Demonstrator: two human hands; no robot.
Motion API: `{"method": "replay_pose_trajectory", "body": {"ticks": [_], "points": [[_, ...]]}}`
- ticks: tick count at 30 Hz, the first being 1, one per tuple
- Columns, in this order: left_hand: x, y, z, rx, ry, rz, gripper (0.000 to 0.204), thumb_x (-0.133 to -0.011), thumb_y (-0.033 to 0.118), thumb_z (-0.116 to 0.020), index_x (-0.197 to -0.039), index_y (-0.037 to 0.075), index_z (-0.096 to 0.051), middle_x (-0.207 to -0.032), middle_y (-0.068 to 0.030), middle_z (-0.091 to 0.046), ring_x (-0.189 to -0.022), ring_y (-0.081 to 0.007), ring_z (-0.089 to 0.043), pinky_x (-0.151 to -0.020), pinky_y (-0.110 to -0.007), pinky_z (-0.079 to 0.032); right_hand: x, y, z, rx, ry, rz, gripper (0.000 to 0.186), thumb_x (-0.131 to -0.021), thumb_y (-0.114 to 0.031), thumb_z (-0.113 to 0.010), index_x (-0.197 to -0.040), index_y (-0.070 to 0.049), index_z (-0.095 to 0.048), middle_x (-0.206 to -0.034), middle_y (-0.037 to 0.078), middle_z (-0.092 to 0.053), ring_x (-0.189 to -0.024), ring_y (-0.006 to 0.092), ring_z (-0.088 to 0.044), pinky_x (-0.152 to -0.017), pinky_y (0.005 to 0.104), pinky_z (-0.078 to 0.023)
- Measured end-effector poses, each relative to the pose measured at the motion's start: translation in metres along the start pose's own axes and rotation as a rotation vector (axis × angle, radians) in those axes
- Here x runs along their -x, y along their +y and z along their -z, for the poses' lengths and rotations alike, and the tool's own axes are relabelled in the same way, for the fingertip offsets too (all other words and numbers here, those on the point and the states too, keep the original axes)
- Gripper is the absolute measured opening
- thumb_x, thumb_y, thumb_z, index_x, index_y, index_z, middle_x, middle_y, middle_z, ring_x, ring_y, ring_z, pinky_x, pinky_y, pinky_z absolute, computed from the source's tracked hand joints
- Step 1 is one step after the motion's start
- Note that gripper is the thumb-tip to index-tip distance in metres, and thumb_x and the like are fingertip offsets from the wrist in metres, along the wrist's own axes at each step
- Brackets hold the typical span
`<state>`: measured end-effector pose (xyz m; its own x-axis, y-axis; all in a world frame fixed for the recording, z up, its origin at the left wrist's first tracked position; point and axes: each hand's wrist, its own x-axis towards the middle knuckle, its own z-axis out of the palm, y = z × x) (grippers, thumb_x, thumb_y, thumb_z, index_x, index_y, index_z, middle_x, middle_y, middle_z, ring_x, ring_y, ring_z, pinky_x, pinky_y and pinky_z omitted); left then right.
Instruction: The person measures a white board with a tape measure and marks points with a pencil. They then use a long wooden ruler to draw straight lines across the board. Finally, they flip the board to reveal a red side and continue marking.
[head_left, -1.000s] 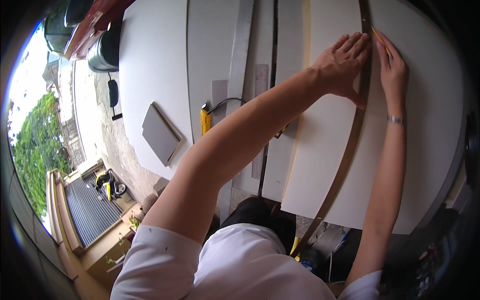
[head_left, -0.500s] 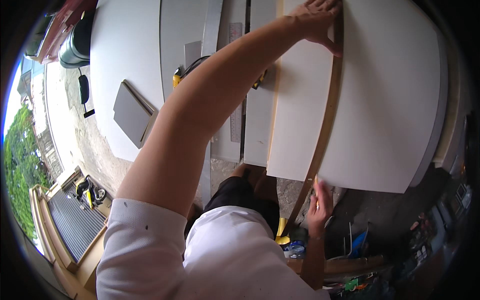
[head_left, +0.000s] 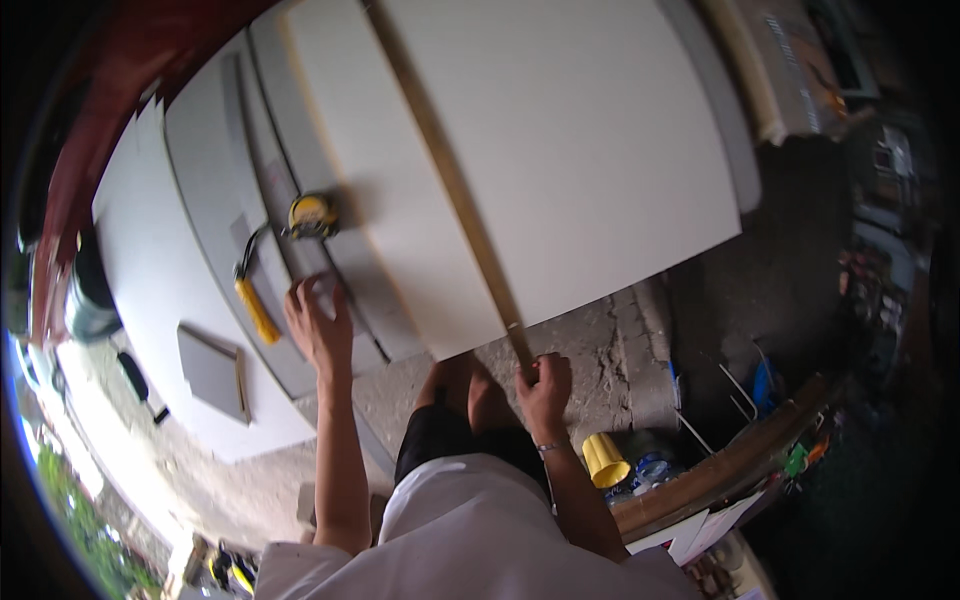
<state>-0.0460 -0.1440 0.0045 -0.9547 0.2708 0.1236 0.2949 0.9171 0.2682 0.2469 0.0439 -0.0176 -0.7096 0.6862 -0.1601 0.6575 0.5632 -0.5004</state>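
A long narrow brown wooden strip lies across a large white board. At the strip's near end, past the board's edge, my right hand is closed round it. My left hand hovers over or touches the grey boards to the left, its fingers bent and apart. Just beyond it sits a yellow and black tape measure. Left of that hand lies a yellow-handled tool with a black cord-like part. Blur hides whether the left fingertips touch anything.
Stacked grey offcuts rest on the white panel at the left. A yellow cup-shaped container stands low at the right, beside a wooden beam and clutter. Cracked concrete floor shows below the board edge.
My left hand has let go of the strip's far part and come back to the left, near the tape measure. My right hand stays by the strip's near end. The view has turned.
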Motion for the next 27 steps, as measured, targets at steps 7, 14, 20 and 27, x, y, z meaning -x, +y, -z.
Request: {"method": "replay_pose_trajectory", "body": {"ticks": [7,14,20,27], "points": [[0.000,0.008,0.001,0.102,-0.147,0.199,0.031,-0.088,0.017,-0.074,-0.116,0.007,-0.063,-0.113,-0.0149,-0.064,-0.105,-0.0364,-0.064,-0.087,-0.046,-0.052,-0.020,0.071,0.062,-0.376,0.132,-0.013,0.022,-0.072,0.002,-0.075,-0.084,-0.001,-0.056,-0.077,0.008,-0.056,-0.071,0.0187,-0.058,-0.065,0.0318,-0.048],[0.004,0.022,-0.002,0.026,-0.165,0.335,0.028,-0.086,0.012,-0.070,-0.112,0.003,-0.063,-0.110,-0.0195,-0.065,-0.097,-0.0386,-0.068,-0.083,-0.048,-0.055,-0.085,0.202,0.177,-0.229,0.231,-0.192,0.023,-0.075,0.001,-0.074,-0.090,-0.001,-0.056,-0.081,0.005,-0.058,-0.076,0.0123,-0.057,-0.069,0.0302,-0.049],[0.015,0.029,0.007,0.013,-0.196,0.430,0.022,-0.084,0.010,-0.068,-0.104,-0.001,-0.066,-0.102,-0.0194,-0.069,-0.095,-0.0390,-0.068,-0.082,-0.046,-0.055,-0.177,0.281,0.249,-0.010,0.240,-0.116,0.019,-0.078,0.000,-0.070,-0.088,0.000,-0.054,-0.075,0.009,-0.056,-0.069,0.0168,-0.056,-0.065,0.0335,-0.048],[0.072,0.035,0.039,-0.270,-0.210,0.468,0.012,-0.092,0.005,-0.059,-0.101,-0.002,-0.065,-0.099,-0.0214,-0.068,-0.090,-0.0408,-0.068,-0.079,-0.049,-0.055,-0.263,0.349,0.242,-0.035,0.158,-0.103,0.023,-0.080,-0.006,-0.071,-0.091,0.003,-0.052,-0.077,0.019,-0.050,-0.069,0.0345,-0.049,-0.067,0.0415,-0.048]]}}
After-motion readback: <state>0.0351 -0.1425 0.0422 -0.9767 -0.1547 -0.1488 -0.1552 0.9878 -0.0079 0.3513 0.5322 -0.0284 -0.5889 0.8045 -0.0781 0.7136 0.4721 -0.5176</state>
